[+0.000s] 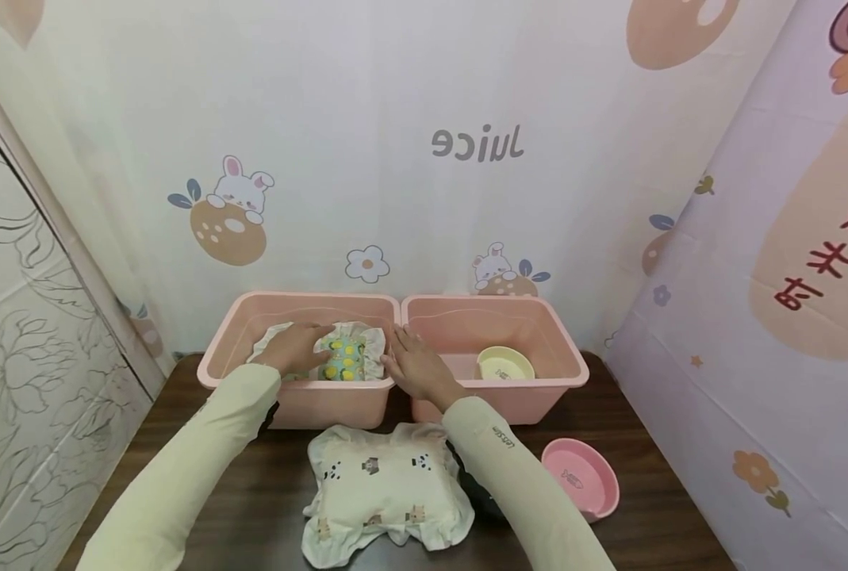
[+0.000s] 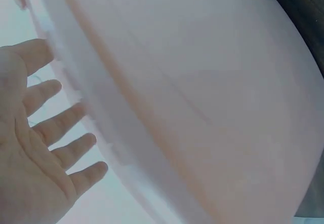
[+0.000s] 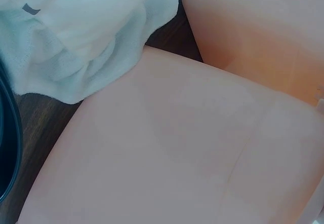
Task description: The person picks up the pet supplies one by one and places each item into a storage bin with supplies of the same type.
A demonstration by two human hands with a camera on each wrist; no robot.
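Note:
A small ruffled pillow (image 1: 352, 359) with a lemon print lies in the left pink bin (image 1: 331, 406). Above it is my left hand (image 1: 297, 349), its fingers spread; in the left wrist view the palm of that left hand (image 2: 38, 138) shows beside the bin wall (image 2: 202, 82). My right hand (image 1: 421, 369), fingers straight, is over the gap between the two bins, close to the left bin's right rim. A second ruffled pillow (image 1: 388, 484), white with small animal prints, lies on the table in front; its edge (image 3: 101, 46) shows in the right wrist view.
The right pink bin (image 1: 495, 404) contains a pale yellow bowl (image 1: 505, 361). A pink bowl (image 1: 581, 476) stands on the dark wooden table (image 1: 652, 507) at right. Partly hidden by my right forearm is a dark round object (image 1: 486, 501). A printed curtain (image 1: 366, 159) hangs behind.

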